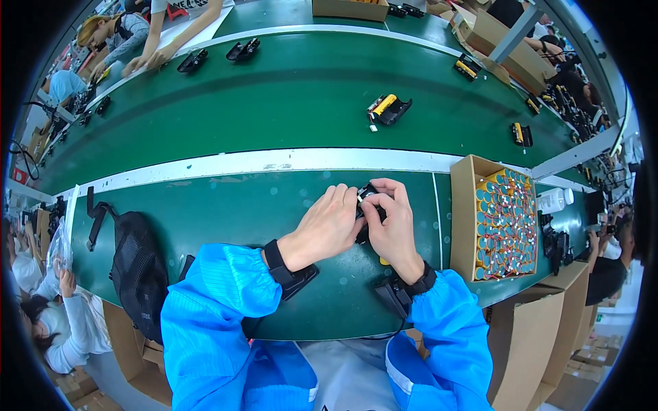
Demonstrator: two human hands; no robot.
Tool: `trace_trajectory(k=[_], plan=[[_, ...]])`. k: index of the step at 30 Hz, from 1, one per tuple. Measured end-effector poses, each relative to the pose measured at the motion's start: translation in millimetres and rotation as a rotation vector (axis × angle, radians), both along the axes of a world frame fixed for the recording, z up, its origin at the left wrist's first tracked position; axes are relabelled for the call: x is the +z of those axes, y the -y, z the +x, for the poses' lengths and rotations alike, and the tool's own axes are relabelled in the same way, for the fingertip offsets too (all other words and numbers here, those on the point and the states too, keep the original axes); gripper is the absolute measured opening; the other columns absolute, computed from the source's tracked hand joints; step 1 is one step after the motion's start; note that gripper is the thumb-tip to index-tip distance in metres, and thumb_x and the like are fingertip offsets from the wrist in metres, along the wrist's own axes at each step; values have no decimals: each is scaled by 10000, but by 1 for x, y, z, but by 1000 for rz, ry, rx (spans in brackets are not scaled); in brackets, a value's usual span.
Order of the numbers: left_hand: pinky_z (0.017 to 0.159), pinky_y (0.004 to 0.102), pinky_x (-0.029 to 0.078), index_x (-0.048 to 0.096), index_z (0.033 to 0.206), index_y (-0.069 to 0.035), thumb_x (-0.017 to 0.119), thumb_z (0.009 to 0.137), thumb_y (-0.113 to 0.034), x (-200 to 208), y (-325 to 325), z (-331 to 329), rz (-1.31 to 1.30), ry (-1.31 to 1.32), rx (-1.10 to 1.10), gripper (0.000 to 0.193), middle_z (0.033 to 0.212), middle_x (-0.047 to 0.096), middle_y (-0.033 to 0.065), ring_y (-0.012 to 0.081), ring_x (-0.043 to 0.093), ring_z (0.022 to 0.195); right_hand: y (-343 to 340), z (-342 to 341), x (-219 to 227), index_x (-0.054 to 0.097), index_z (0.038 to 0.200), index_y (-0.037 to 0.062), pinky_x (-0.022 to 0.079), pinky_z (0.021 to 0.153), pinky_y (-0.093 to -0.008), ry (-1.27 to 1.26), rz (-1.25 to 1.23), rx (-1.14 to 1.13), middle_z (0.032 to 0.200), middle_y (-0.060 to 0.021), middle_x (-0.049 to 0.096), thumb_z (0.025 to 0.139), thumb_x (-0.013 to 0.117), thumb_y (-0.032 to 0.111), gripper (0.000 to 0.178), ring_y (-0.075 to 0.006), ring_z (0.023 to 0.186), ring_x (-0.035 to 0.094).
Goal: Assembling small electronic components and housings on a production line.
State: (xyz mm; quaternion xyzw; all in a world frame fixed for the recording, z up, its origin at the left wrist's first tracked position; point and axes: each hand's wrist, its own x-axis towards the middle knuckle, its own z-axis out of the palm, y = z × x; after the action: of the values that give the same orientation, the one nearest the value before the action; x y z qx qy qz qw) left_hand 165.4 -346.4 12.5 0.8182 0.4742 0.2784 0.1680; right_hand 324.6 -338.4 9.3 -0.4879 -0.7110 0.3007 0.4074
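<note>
A small black plastic housing (pixel 367 194) is held just above the green bench, with my two hands closed about its upper part. My left hand (pixel 325 225) grips it from the left, fingers bent over its edge. From the right, my right hand (pixel 392 222) pinches it between thumb and fingers. What lies under the fingertips is hidden. A bit of yellow (pixel 384 261) shows below my right hand, too little to name. Beneath my left wrist rests a flat black piece (pixel 300 281). By my right wrist is a black block (pixel 393 296) with a cable.
An open cardboard box (pixel 463 226) of yellow batteries with wires stands at right. A black mesh bag (pixel 139 270) lies at left. Beyond the white rail, a green conveyor (pixel 274 96) carries black housings with yellow batteries (pixel 388 109). Co-workers (pixel 123 41) sit along the far side.
</note>
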Motion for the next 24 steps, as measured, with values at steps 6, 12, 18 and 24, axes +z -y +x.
trace_trajectory(k=[6,12,18,24], plan=[[775,413,478,500,1087,124,670,789,-99,1,1,1,31,-22,-2,408,955,533,212,343,542,896,0,-3,3,640,849,-8,489,820,-346,181,155,-55,1194,-150,546,819,650,-25,36,-273,1018,588],[776,397,475,504,1037,92,673,786,-91,3,3,4,48,-74,-11,354,939,527,197,332,537,886,-6,-4,5,634,801,-18,483,811,-352,134,-45,-65,1182,-146,555,804,647,-33,20,-268,1022,576],[808,402,469,480,1116,122,672,775,-82,7,4,5,-9,-109,-15,441,987,528,217,352,532,919,-9,-5,11,634,729,-24,479,817,-351,129,-157,-70,1163,-148,572,783,642,-60,65,-273,1026,575],[775,395,475,505,1043,91,671,799,-113,8,3,13,92,-124,-4,359,944,534,194,330,541,886,-7,-2,18,637,706,-25,482,833,-349,225,-50,-106,1160,-150,580,772,645,-64,78,-288,1029,580]])
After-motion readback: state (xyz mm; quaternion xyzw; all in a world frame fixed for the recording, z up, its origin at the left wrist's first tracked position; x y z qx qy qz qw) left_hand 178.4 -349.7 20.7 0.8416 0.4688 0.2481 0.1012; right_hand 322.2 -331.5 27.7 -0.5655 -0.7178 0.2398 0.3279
